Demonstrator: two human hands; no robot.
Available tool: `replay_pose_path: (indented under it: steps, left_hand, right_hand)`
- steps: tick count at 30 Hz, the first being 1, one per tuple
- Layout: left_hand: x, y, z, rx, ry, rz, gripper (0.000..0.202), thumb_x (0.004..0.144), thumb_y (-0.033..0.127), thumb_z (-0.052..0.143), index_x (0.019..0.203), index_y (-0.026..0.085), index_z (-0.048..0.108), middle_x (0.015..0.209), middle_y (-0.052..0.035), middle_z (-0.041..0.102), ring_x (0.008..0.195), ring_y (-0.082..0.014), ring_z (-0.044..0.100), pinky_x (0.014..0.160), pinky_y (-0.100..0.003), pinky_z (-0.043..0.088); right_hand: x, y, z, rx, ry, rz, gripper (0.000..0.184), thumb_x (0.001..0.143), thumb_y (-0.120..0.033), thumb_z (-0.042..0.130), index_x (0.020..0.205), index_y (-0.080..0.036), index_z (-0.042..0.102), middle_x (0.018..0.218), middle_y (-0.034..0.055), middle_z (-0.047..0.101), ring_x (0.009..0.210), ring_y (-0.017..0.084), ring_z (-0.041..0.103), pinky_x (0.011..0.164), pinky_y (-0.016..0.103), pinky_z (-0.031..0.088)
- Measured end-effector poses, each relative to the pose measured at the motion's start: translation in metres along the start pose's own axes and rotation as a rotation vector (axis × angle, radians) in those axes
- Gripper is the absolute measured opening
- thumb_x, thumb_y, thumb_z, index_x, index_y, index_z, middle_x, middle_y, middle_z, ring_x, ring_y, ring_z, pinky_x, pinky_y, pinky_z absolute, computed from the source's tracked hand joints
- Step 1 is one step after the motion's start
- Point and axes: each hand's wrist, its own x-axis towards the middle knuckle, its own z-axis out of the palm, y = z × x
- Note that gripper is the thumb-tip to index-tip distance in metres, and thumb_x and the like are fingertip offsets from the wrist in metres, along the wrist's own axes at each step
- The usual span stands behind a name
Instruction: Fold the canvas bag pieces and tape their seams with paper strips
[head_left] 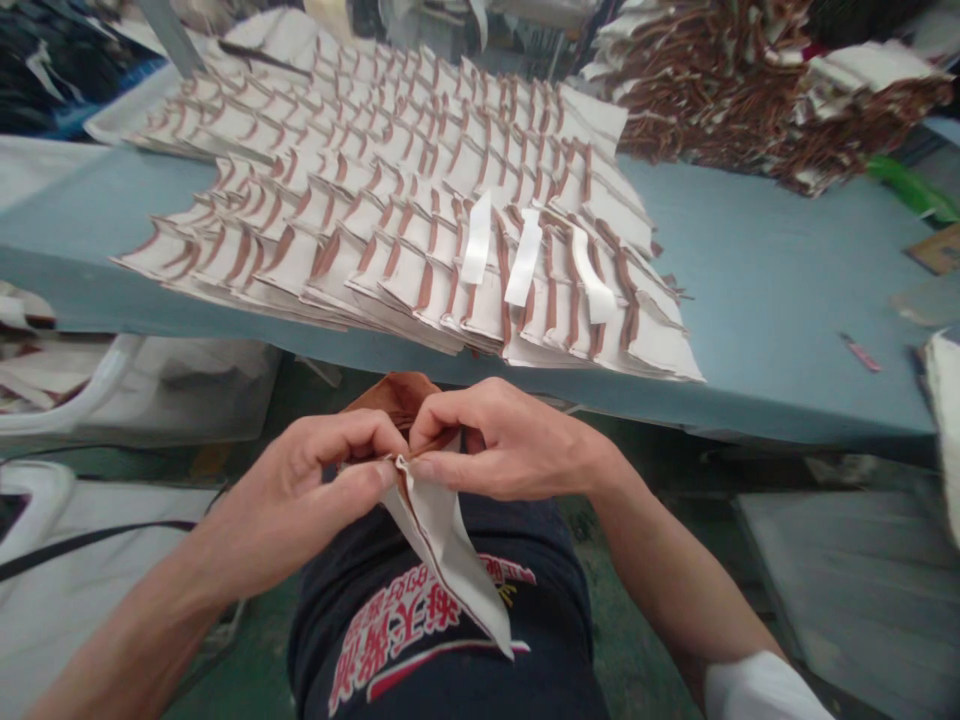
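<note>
A white and brown fabric piece [454, 560] hangs in front of my dark printed apron, its brown part bunched behind my fingers. My left hand [322, 480] pinches its edge between thumb and forefinger. Close beside it, my right hand [495, 440] pinches the same piece, the two thumbs nearly meeting at a small fold. The white end dangles to a point at lower right. On the table ahead lie rows of overlapping white pieces with brown edges [360, 255]. Three white strips [523, 258] rest on their front right part.
The blue-grey table [757, 290] runs across ahead of me, its front edge just beyond my hands. At back right stands a tall pile of brown and white pieces [720, 90]. A small pink-handled tool [859, 352] lies at right. White plastic bins [90, 400] stand at left.
</note>
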Motion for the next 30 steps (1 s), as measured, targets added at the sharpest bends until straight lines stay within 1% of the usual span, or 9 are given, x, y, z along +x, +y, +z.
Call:
replay_pose_path:
  steps: [4,7,8,11,13,17,20,26,30]
  left_hand:
    - [-0.007,-0.003,0.009,0.112,0.125,0.039,0.028,0.099,0.033,0.057,0.077,0.024,0.072,0.071,0.0056,0.071,0.067,-0.0155,0.064,0.061,-0.023,0.046]
    - [-0.012,-0.002,0.017,0.267,0.253,0.104,0.028,0.101,0.033,0.056,0.081,0.025,0.072,0.073,0.0051,0.072,0.068,-0.0166,0.063,0.065,-0.027,0.045]
    - [-0.013,-0.001,0.019,0.282,0.271,0.102,0.029,0.102,0.034,0.055,0.081,0.024,0.072,0.073,0.0048,0.071,0.067,-0.0167,0.062,0.066,-0.028,0.045]
    - [-0.016,0.000,0.022,0.205,0.237,0.038,0.033,0.106,0.036,0.050,0.084,0.024,0.070,0.075,0.0037,0.069,0.069,-0.0173,0.062,0.067,-0.028,0.047]
    - [-0.018,-0.003,0.020,0.146,0.205,0.028,0.033,0.107,0.035,0.048,0.086,0.023,0.071,0.079,0.0032,0.070,0.073,-0.0176,0.063,0.069,-0.028,0.050]
    - [-0.018,-0.016,0.015,0.108,0.151,0.145,0.029,0.109,0.031,0.053,0.092,0.024,0.075,0.085,0.0037,0.074,0.080,-0.0172,0.071,0.073,-0.025,0.053]
    - [-0.018,-0.024,0.012,0.102,0.109,0.228,0.026,0.110,0.028,0.057,0.093,0.025,0.076,0.088,0.0038,0.077,0.082,-0.0160,0.073,0.076,-0.022,0.055]
    - [-0.021,-0.022,0.007,0.115,0.041,0.237,0.026,0.113,0.027,0.058,0.099,0.026,0.080,0.095,0.0027,0.082,0.087,-0.0154,0.076,0.080,-0.020,0.057]
    - [-0.023,-0.018,0.005,0.130,0.016,0.217,0.027,0.113,0.029,0.059,0.100,0.028,0.083,0.091,0.0054,0.082,0.081,-0.0127,0.077,0.075,-0.017,0.054]
  right_hand:
    - [-0.003,-0.001,0.004,-0.094,0.107,-0.091,0.006,0.104,-0.024,0.066,0.103,-0.019,0.070,0.087,-0.0026,0.073,0.074,0.011,0.060,0.072,0.023,0.042]
    - [-0.006,-0.002,0.007,-0.216,0.187,-0.133,0.007,0.106,-0.019,0.063,0.103,-0.019,0.070,0.092,-0.0007,0.077,0.074,0.011,0.063,0.074,0.023,0.045]
    - [-0.007,-0.002,0.008,-0.265,0.205,-0.142,0.008,0.107,-0.019,0.063,0.103,-0.020,0.071,0.092,0.0000,0.078,0.075,0.012,0.064,0.075,0.023,0.045]
    - [-0.010,-0.002,0.010,-0.396,0.233,-0.190,0.012,0.110,-0.021,0.064,0.106,-0.020,0.075,0.096,0.0024,0.083,0.082,0.014,0.072,0.079,0.024,0.049]
    - [-0.012,-0.001,0.011,-0.470,0.246,-0.238,0.015,0.114,-0.023,0.064,0.109,-0.020,0.078,0.099,0.0040,0.085,0.087,0.015,0.076,0.081,0.025,0.051]
    - [-0.016,0.000,0.012,-0.557,0.251,-0.315,0.020,0.118,-0.026,0.063,0.111,-0.020,0.081,0.102,0.0055,0.089,0.093,0.016,0.082,0.084,0.025,0.054]
    - [-0.018,-0.003,0.012,-0.565,0.245,-0.346,0.020,0.118,-0.026,0.064,0.111,-0.019,0.081,0.099,0.0043,0.089,0.088,0.015,0.082,0.082,0.024,0.055]
    - [-0.024,-0.013,0.013,-0.584,0.239,-0.320,0.020,0.117,-0.025,0.066,0.107,-0.017,0.081,0.096,0.0036,0.089,0.083,0.013,0.081,0.077,0.023,0.054]
    - [-0.026,-0.016,0.015,-0.625,0.223,-0.297,0.022,0.119,-0.025,0.063,0.107,-0.018,0.080,0.097,0.0032,0.089,0.084,0.013,0.081,0.077,0.024,0.054]
